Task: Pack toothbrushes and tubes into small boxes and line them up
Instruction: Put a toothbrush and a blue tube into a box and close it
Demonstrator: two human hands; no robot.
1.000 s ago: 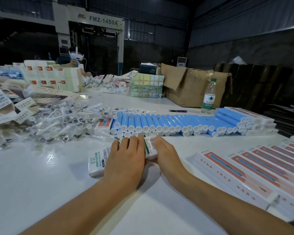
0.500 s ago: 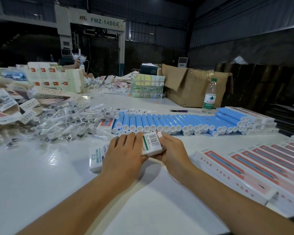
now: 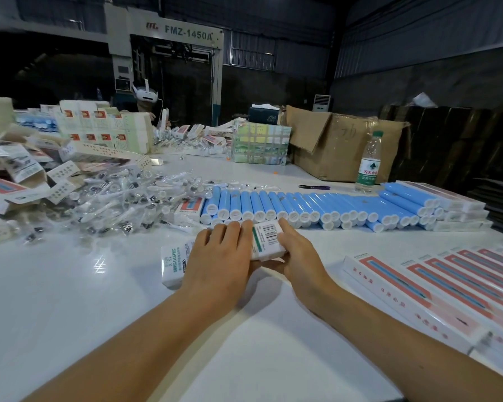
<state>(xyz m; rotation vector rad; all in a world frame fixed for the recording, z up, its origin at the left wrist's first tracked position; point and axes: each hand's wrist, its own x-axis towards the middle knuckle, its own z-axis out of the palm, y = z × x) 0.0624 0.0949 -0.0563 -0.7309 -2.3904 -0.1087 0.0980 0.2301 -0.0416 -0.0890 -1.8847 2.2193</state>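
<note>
- Dim warehouse fills the top of the frame: corrugated walls and a tall machine [image 3: 169, 82] at upper centre lettered "FMZ-1450A".
- White tabletop [image 3: 55, 300] spans the lower frame, from the bottom edge up to mid-height.
- Brown cardboard carton [image 3: 340, 146] stands open right of centre at the tabletop's far edge, with a water bottle [image 3: 368, 163] upright just to its right.
- Flat pink-and-white boxes [image 3: 436, 291] lie overlapping in a row along the right edge.
- Blue tubes [image 3: 311, 208] with white caps lie side by side in a long band across the middle, above the hands.
- Bagged toothbrush parts [image 3: 111, 204] make a loose pile at mid left, with folded cartons [image 3: 21, 181] heaped farther left.
- Both forearms enter from the bottom edge and converge toward centre.
- Left hand [image 3: 218, 262] lies palm down, fingers straight and together, pressing flat on a small white box [image 3: 173, 265] whose green-lettered left end shows beside the wrist.
- Right hand [image 3: 299, 256] is turned on its edge; its grip has the thumb underneath and the forefinger stretched along the right side of a barcode box [image 3: 269, 237], pinching it.
- That barcode box is tilted, far end raised, touching the left fingertips [image 3: 246, 227], just below the tube caps.
</note>
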